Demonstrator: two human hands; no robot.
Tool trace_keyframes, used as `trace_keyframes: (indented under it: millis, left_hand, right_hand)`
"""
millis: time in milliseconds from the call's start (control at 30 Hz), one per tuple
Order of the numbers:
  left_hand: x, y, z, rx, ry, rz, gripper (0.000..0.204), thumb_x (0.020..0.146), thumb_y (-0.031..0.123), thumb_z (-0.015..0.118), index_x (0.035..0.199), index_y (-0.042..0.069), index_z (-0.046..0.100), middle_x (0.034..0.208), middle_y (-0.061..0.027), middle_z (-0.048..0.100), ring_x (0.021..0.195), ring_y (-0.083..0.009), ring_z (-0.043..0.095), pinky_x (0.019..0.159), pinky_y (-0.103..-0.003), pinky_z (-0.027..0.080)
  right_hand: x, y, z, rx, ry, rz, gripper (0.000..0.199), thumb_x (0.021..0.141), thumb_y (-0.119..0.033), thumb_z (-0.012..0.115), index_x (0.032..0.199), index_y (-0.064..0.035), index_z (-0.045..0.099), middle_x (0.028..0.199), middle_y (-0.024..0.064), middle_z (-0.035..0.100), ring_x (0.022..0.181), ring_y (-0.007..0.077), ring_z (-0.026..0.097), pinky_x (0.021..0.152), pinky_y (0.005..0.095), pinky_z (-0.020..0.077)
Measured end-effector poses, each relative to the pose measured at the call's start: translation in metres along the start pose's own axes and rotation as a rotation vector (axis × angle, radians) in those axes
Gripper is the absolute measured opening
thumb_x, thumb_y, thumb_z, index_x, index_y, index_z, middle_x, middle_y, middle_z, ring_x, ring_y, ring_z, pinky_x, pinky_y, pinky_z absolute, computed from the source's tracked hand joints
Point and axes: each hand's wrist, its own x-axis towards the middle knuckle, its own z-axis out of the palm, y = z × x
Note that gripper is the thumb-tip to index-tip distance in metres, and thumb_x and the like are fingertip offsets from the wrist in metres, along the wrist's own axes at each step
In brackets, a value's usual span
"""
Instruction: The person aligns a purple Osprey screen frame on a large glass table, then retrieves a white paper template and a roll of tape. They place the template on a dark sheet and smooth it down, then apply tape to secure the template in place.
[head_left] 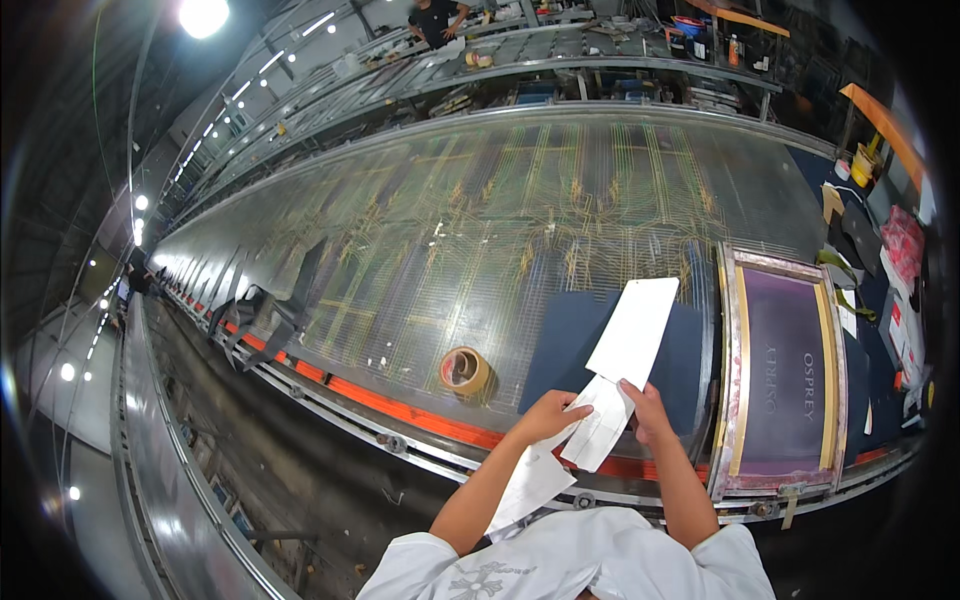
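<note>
Over flat, dark blue, cloth-like sheets (562,335), the left hand (557,415) and right hand (648,412) pinch thin, white, card-like pieces (636,325), seemingly picked up but not yet put down.

Screen-printing workshop, factory-like hall: long line-marked worktable (400,260), framed printing screen (785,350), more long tables (545,45) beyond, rows of overhead lights (271,62), yellow tub (862,166).

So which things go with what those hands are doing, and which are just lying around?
Seem part of it:
- white sheets, held in the left fingers and right fingers
- dark blue sheets, right by the white ones
- perhaps the purple framed screen

Seem just lying about:
- tape roll
- dark strips
- pink bundle
</note>
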Motion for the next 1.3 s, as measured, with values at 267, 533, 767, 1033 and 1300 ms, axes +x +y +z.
trace_keyframes:
  millis: [267,533,767,1033,1300]
  left_hand:
    - [-0.017,-0.014,-0.008,-0.415,0.154,0.043,0.022,0.097,0.018,0.069,0.109,0.0,0.073,0.093,-0.0012,0.071,0.083,-0.006,0.061,0.075,-0.026,0.051]
    - [-0.036,-0.017,-0.008,-0.431,0.237,0.055,0.03,0.09,0.015,0.077,0.113,-0.002,0.072,0.099,-0.0053,0.074,0.085,-0.009,0.066,0.076,-0.026,0.052]
    - [-0.025,-0.007,-0.007,-0.364,0.229,0.029,0.027,0.089,0.014,0.078,0.109,-0.004,0.073,0.097,-0.0064,0.074,0.084,-0.0096,0.067,0.075,-0.026,0.054]
    - [-0.02,0.034,-0.01,-0.383,0.254,0.066,0.024,0.095,0.017,0.072,0.106,-0.004,0.072,0.091,-0.0066,0.074,0.08,-0.0081,0.065,0.069,-0.025,0.053]
    - [-0.032,0.045,-0.006,-0.462,0.233,0.094,0.026,0.097,0.019,0.069,0.11,-0.003,0.071,0.094,-0.0059,0.073,0.082,-0.0082,0.066,0.072,-0.024,0.053]
  right_hand:
    - [0.021,-0.003,0.028,0.127,-0.166,-0.222,0.034,0.091,-0.006,0.068,0.123,-0.0024,0.058,0.116,0.0101,0.067,0.103,0.0221,0.067,0.091,0.0378,0.0533]
    - [0.009,0.019,0.041,0.131,-0.154,-0.1,0.035,0.089,-0.007,0.071,0.122,-0.0022,0.058,0.115,0.0108,0.068,0.104,0.0227,0.067,0.088,0.0399,0.0561]
    - [-0.007,0.022,0.037,0.087,-0.209,-0.139,0.037,0.09,-0.009,0.073,0.123,-0.0005,0.059,0.116,0.0109,0.069,0.103,0.0214,0.068,0.091,0.0368,0.0542]
    - [-0.017,-0.017,0.047,0.044,-0.283,-0.289,0.032,0.092,-0.007,0.071,0.121,0.0008,0.062,0.114,0.0104,0.07,0.102,0.0181,0.067,0.09,0.0348,0.0544]
    - [-0.03,-0.017,0.051,0.104,-0.284,-0.343,0.032,0.09,-0.005,0.072,0.12,0.0015,0.062,0.113,0.0113,0.07,0.101,0.0178,0.068,0.089,0.0351,0.0558]
